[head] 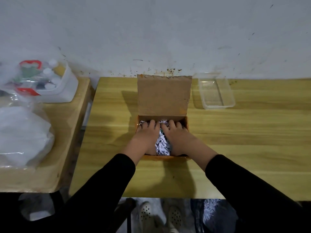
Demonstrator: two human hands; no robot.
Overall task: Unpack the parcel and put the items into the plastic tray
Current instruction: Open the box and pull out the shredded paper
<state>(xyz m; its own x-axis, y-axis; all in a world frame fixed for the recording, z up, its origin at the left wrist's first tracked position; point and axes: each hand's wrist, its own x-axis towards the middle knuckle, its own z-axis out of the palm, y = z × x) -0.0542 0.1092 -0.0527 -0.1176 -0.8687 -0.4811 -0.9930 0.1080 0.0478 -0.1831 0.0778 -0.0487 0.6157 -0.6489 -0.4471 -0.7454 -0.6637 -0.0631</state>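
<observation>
A brown cardboard parcel box [164, 95] stands at the middle of the wooden table, its lid flipped up toward the wall. The box is filled with shredded white printed paper [162, 145]. My left hand [146, 133] and my right hand [176, 133] lie palm down inside the box, side by side, fingers spread and pressed into the shreds. Whatever lies under the paper is hidden. A clear plastic tray [216, 90] with nothing in it sits on the table to the right of the box, near the wall.
A second wooden table [64, 148] at the left carries a white bin [67, 88] with bottles and clear plastic bags. The grey wall runs along the back. Below the front edge are my shoes and a dark bag of shreds [213, 214].
</observation>
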